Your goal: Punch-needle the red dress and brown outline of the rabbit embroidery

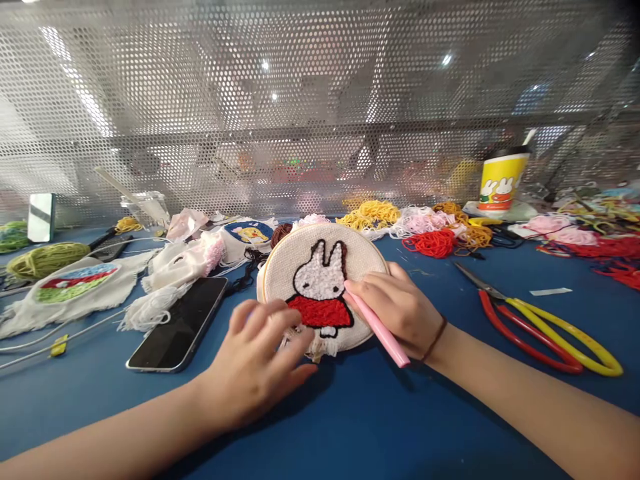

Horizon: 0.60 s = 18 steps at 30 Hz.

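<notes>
An embroidery hoop (277, 257) with cream cloth is tilted up in front of me. Its yarn picture is a white rabbit (323, 277) with black outlines and a red dress (320, 312). My right hand (403, 308) grips a pink pen-shaped punch needle (380, 327) at the hoop's right side; its upper end points at the rabbit's head, and the fine tip cannot be made out. Spread and slightly bent, the fingers of my left hand (255, 363) are before the hoop's lower left, near loose pale yarn ends (324, 345). No object shows in that hand.
A black phone (180, 327) lies left. Red-and-yellow-handled scissors (533, 327) rest at right. Along the back are red yarn (430, 243), yellow yarn (370, 215), other yarn and a yellow cup (503, 180). Behind stands a perforated metal panel (310, 80). Green yarn (47, 260) lies far left.
</notes>
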Tool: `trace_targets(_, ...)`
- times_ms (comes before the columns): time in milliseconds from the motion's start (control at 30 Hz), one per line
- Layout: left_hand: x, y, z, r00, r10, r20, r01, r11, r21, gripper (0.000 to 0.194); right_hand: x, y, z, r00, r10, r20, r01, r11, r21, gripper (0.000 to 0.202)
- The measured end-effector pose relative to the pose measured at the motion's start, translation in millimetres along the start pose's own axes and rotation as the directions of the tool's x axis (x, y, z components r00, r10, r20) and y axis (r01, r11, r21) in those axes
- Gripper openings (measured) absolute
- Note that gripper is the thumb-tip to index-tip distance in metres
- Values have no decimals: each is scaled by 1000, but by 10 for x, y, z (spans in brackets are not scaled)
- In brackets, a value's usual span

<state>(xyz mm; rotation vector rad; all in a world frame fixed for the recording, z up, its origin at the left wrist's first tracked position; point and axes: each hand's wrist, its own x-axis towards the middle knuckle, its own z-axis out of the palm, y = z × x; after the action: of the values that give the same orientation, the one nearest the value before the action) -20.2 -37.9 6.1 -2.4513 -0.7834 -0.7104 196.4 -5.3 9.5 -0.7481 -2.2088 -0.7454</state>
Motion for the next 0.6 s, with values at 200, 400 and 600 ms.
trace_targets(200,218,204,-29,959,170,227,-244,903,354,6,-4,-17,-24,999,-18,-40,17,1000,-26,10)
trace_targets(400,251,222,-14,897,261,356,-405,806,430,14,3,-13,-21,999,-16,-43,14,999,-41,7)
trace_targets(600,209,191,4,857,359,369,-476,826,301,13,-17,-8,-14,999,-2,-41,1,1000,-30,6)
